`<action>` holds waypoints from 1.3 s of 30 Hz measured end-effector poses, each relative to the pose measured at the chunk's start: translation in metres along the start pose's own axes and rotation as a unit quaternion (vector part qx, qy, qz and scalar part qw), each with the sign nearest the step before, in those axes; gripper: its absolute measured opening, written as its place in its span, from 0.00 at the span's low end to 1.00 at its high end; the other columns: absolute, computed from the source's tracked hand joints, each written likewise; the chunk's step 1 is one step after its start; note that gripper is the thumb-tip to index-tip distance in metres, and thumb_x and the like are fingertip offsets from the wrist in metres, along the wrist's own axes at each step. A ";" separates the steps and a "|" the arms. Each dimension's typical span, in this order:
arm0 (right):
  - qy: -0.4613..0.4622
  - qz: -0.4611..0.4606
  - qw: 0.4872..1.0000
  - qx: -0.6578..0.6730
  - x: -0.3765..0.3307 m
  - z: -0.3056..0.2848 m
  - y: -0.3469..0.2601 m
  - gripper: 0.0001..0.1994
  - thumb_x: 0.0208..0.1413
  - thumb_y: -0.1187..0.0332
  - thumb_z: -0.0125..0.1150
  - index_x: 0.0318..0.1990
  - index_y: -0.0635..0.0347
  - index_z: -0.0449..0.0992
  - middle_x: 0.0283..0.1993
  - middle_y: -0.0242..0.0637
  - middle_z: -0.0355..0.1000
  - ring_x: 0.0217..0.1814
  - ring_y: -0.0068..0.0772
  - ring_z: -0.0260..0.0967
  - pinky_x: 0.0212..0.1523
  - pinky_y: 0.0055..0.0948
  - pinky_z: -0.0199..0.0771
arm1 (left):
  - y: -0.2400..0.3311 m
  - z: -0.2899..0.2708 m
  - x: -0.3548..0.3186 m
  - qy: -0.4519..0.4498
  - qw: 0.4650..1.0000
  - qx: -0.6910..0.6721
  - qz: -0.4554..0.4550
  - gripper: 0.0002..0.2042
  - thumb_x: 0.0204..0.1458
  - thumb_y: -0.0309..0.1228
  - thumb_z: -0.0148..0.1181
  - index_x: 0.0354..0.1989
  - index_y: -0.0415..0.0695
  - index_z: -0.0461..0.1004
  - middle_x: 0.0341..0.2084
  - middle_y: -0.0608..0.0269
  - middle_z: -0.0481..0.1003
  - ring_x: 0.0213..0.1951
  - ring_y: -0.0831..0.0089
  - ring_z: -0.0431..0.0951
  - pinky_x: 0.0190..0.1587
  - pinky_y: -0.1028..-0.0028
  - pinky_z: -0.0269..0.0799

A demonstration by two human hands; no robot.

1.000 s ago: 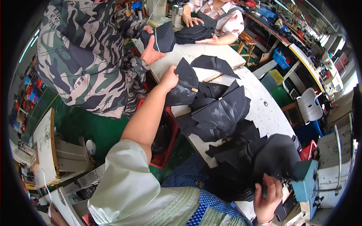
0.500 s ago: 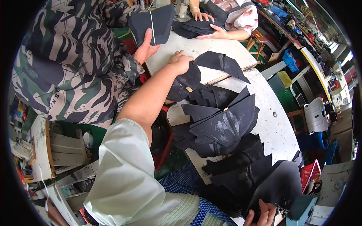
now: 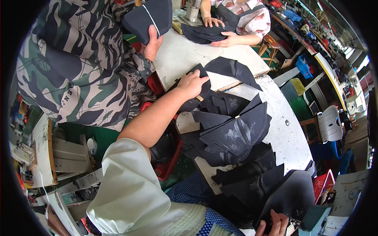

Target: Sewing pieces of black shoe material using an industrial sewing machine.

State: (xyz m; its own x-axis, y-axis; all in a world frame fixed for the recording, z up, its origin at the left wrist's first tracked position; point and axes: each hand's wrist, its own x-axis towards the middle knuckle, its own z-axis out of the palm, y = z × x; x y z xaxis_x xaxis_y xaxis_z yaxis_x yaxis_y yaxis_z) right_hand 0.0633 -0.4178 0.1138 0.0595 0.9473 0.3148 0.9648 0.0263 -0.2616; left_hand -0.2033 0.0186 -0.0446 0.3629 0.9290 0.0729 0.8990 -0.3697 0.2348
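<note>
My left hand (image 3: 191, 83) reaches across the table with its fingers closed on a dark, flat fabric piece (image 3: 204, 82) that has a small tan tab at its edge. My right hand (image 3: 273, 225), at the lower edge, has its fingers curled at the rim of a smooth black panel (image 3: 290, 192). Between the hands lies a fanned pile of black cut pieces (image 3: 232, 135), some with whitish smudges. More black pieces (image 3: 252, 173) overlap below it. Beyond my left hand, a curved black piece (image 3: 232, 70) lies by itself.
A person in camouflage at the left holds a tied black bundle (image 3: 149, 20). Across the white table (image 3: 289, 135), another person's hands rest on a black stack (image 3: 204, 33) beside a machine (image 3: 193, 11). A red basket (image 3: 167, 165) stands below the table edge.
My left hand has shifted slightly right and toward me, and the piece under it has moved and turned. The tied bundle has moved left. My right hand has stayed put.
</note>
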 end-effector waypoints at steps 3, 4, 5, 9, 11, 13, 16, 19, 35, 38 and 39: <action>-0.008 -0.001 1.000 0.004 0.000 -0.003 -0.001 0.16 0.57 0.73 0.64 0.53 0.63 0.75 0.43 0.48 0.72 0.42 0.51 0.72 0.42 0.41 0.74 | -0.001 0.008 0.004 0.027 0.999 0.044 -0.014 0.26 0.57 0.23 0.45 0.62 0.63 0.73 0.45 0.52 0.71 0.48 0.54 0.77 0.51 0.60 0.73; -0.006 -0.001 1.000 0.004 0.000 -0.003 -0.001 0.16 0.57 0.73 0.64 0.53 0.63 0.75 0.43 0.48 0.72 0.42 0.51 0.72 0.42 0.41 0.74 | 0.000 0.008 0.004 0.028 0.998 0.045 -0.013 0.26 0.57 0.23 0.45 0.62 0.63 0.73 0.45 0.52 0.71 0.48 0.54 0.77 0.51 0.60 0.73; -0.006 0.001 1.000 0.002 0.000 -0.003 -0.002 0.16 0.57 0.73 0.65 0.53 0.63 0.75 0.43 0.48 0.72 0.42 0.51 0.71 0.42 0.42 0.74 | 0.001 0.009 0.004 0.022 0.999 0.037 -0.026 0.26 0.58 0.23 0.45 0.63 0.63 0.72 0.46 0.51 0.71 0.50 0.54 0.77 0.52 0.60 0.73; -0.005 0.004 1.000 0.005 0.000 -0.005 -0.005 0.16 0.57 0.74 0.65 0.53 0.63 0.75 0.43 0.48 0.72 0.42 0.51 0.71 0.42 0.42 0.74 | 0.007 0.005 0.010 -0.027 0.997 0.007 -0.071 0.28 0.56 0.24 0.45 0.66 0.63 0.69 0.52 0.50 0.69 0.54 0.53 0.75 0.55 0.60 0.71; -0.003 -0.001 1.000 0.001 -0.001 -0.003 -0.004 0.16 0.57 0.74 0.64 0.53 0.63 0.75 0.43 0.47 0.72 0.42 0.51 0.71 0.42 0.42 0.74 | 0.006 -0.006 0.016 -0.071 0.993 -0.016 -0.094 0.30 0.53 0.25 0.50 0.67 0.63 0.67 0.58 0.50 0.68 0.56 0.52 0.74 0.57 0.60 0.71; 0.000 -0.010 1.000 -0.003 -0.001 -0.002 -0.004 0.16 0.56 0.74 0.65 0.53 0.63 0.75 0.43 0.47 0.72 0.43 0.51 0.71 0.43 0.42 0.74 | -0.005 -0.013 0.033 -0.101 0.986 -0.071 -0.112 0.29 0.53 0.29 0.54 0.66 0.61 0.68 0.61 0.50 0.66 0.56 0.52 0.74 0.58 0.61 0.70; 0.012 -0.011 1.000 -0.002 -0.001 -0.001 -0.003 0.16 0.56 0.74 0.66 0.52 0.62 0.76 0.43 0.47 0.72 0.43 0.50 0.71 0.44 0.42 0.74 | 0.001 -0.019 0.012 0.046 0.972 0.027 -0.229 0.29 0.53 0.51 0.64 0.62 0.53 0.69 0.59 0.56 0.68 0.61 0.52 0.69 0.60 0.60 0.69; 0.029 -0.012 0.999 -0.008 -0.002 0.001 -0.003 0.16 0.55 0.73 0.66 0.52 0.61 0.76 0.42 0.47 0.71 0.43 0.50 0.71 0.43 0.42 0.74 | -0.014 -0.005 0.016 0.054 0.967 -0.007 -0.249 0.35 0.48 0.52 0.69 0.62 0.47 0.67 0.57 0.55 0.70 0.60 0.52 0.68 0.59 0.60 0.70; 0.052 -0.022 0.998 -0.004 -0.030 0.005 0.001 0.20 0.50 0.73 0.67 0.52 0.65 0.74 0.43 0.48 0.69 0.41 0.51 0.69 0.39 0.42 0.71 | 0.011 -0.085 -0.038 0.127 0.886 -0.445 -0.016 0.15 0.63 0.37 0.59 0.44 0.35 0.78 0.30 0.68 0.78 0.32 0.79 0.73 0.37 0.77 0.70; 0.081 -0.022 0.996 0.040 -0.028 0.010 0.007 0.23 0.48 0.73 0.70 0.54 0.65 0.73 0.44 0.48 0.70 0.41 0.51 0.70 0.40 0.42 0.73 | 0.061 -0.145 -0.096 0.118 0.913 -0.357 0.161 0.14 0.63 0.37 0.58 0.39 0.34 0.76 0.26 0.60 0.77 0.30 0.76 0.73 0.37 0.73 0.70; 0.086 -0.013 0.995 0.045 -0.028 0.011 0.008 0.25 0.47 0.73 0.71 0.55 0.64 0.73 0.44 0.48 0.70 0.41 0.51 0.72 0.40 0.40 0.75 | 0.087 -0.163 -0.120 0.111 0.933 -0.275 0.204 0.13 0.63 0.36 0.57 0.39 0.35 0.76 0.25 0.58 0.76 0.29 0.74 0.72 0.38 0.73 0.69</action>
State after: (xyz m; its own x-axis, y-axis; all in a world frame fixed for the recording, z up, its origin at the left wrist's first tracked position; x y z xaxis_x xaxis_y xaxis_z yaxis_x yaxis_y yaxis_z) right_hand 0.0667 -0.4406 0.0932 0.0846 0.8773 0.4724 0.9401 0.0869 -0.3297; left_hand -0.2090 -0.1216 0.1251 0.5329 0.7174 0.4487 0.4138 -0.6835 0.6013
